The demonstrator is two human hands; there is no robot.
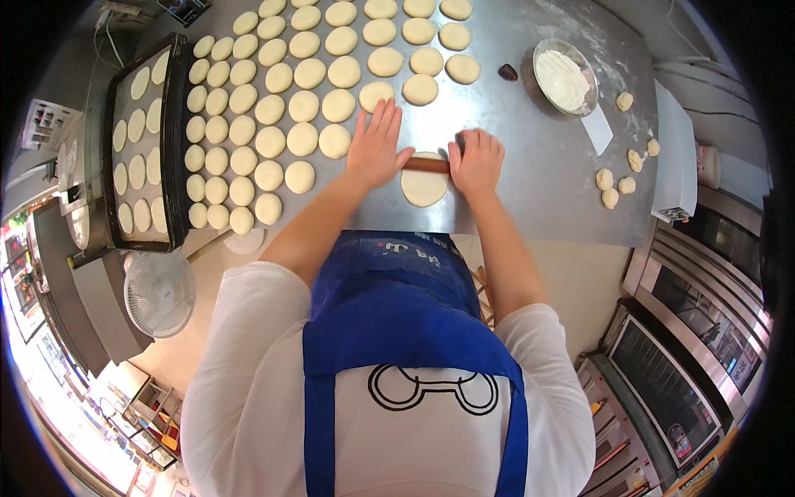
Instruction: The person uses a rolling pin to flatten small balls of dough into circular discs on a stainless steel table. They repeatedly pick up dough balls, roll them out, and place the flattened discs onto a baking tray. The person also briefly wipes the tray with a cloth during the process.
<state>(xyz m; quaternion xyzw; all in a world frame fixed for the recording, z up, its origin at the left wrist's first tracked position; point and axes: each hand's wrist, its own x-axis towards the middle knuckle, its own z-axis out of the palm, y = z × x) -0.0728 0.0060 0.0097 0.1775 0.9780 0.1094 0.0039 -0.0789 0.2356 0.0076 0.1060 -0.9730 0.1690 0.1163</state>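
Both hands, left (377, 149) flat with fingers spread and right (476, 161) curled, press a pin (426, 165) over one disc (424, 186) at the table's (538, 182) near edge; many rounds (273, 108) lie flattened, a few lumps (617, 186) toward its right edge remain unrolled.

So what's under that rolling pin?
A flat dough round on the steel table, under the rolling pin. Both hands cover the pin's ends, hiding the dough's top edge.

A small colourful label (681, 437) sits on the lower oven door.
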